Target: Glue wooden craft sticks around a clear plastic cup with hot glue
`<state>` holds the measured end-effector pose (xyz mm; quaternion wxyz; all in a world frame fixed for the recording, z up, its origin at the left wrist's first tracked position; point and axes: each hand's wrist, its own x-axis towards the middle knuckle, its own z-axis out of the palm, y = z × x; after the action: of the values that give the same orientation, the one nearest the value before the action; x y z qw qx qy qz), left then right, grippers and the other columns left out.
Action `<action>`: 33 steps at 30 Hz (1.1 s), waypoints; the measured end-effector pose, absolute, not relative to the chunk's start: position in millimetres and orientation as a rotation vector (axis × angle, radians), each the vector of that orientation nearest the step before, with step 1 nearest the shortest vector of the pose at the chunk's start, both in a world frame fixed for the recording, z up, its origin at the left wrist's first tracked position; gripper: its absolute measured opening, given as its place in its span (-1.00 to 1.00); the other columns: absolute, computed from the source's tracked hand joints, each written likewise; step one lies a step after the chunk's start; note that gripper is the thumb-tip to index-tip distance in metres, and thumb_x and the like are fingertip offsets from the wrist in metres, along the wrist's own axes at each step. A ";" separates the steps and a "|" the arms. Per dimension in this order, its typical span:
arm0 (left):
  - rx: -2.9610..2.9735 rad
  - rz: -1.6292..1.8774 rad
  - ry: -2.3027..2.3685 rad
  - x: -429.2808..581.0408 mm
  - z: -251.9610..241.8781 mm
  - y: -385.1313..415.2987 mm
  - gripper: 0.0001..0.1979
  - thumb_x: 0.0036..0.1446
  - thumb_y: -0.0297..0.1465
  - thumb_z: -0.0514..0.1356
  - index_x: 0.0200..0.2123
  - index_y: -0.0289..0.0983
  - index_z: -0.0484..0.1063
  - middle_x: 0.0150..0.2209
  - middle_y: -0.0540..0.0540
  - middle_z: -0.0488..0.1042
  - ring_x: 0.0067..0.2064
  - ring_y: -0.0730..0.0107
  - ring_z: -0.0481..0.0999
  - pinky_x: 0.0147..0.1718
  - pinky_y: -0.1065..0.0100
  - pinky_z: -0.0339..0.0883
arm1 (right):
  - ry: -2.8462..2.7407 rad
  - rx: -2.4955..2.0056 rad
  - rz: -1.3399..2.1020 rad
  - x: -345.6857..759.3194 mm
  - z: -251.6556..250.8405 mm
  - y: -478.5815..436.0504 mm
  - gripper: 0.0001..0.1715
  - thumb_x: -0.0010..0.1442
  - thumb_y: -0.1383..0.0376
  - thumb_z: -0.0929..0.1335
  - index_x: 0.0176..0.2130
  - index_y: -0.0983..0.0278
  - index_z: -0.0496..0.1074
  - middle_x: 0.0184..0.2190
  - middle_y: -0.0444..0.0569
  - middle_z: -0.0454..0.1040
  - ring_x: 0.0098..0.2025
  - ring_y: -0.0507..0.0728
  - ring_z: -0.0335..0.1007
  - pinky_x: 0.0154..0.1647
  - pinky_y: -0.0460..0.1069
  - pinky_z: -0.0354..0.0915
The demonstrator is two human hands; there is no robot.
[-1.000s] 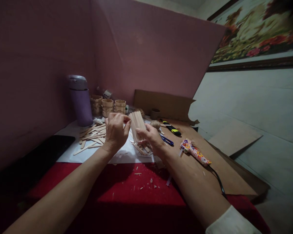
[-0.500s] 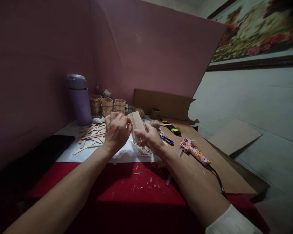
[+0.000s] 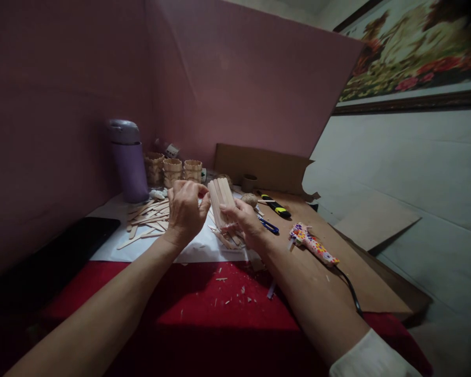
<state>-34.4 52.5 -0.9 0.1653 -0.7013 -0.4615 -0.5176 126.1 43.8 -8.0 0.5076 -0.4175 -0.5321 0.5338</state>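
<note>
My right hand (image 3: 243,217) is wrapped around craft sticks (image 3: 221,196), several pale wooden strips side by side with rounded ends up, the thumb across their front. Just left of them is my left hand (image 3: 188,207), its fingers curled and the thumb and forefinger tips brought together close to the sticks' left edge. Whatever may be in that pinch is too small to make out. Loose craft sticks (image 3: 149,215) lie heaped on white paper left of my left hand. More stick pieces (image 3: 228,240) lie below the held ones.
Behind stand small wooden cups (image 3: 192,170) and a purple bottle (image 3: 129,165). To the right lie a twine ball (image 3: 250,200), a blue cutter (image 3: 268,225), a black-yellow knife (image 3: 275,205) and a flowered glue gun (image 3: 313,243) with its cord on cardboard (image 3: 353,283). Scraps dot the red cloth (image 3: 204,309).
The held craft sticks have turned a little, so their flat face shows more toward me. My left hand has drawn slightly left, away from their edge.
</note>
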 end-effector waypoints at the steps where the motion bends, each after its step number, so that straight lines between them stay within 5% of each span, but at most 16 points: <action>1: -2.015 -1.457 -1.306 -34.2 -0.8 52.0 -0.92 0.19 -0.42 0.14 -0.37 -0.23 0.40 -0.32 -0.16 0.53 -0.12 0.01 0.39 -0.14 0.09 0.16 | -1.293 -1.004 1.283 125.5 -7.8 43.4 -0.37 -0.10 0.05 0.49 -0.07 0.25 0.42 -0.22 0.02 0.49 -0.33 0.11 0.41 -0.51 -0.06 0.36; 33: -2.055 -1.391 -1.337 -31.4 0.4 47.3 -0.89 0.20 -0.44 0.14 -0.38 -0.23 0.43 -0.31 -0.17 0.54 -0.08 -0.02 0.39 -0.11 0.05 0.14 | -1.302 -0.982 1.285 124.0 -7.5 41.6 -0.35 -0.13 0.06 0.50 -0.06 0.24 0.40 -0.21 0.02 0.49 -0.32 0.12 0.41 -0.51 -0.04 0.36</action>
<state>-31.4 47.3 0.4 0.1609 -0.7196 -0.4680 -0.4870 124.0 41.6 -7.5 0.5079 -0.4075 -0.5402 0.5331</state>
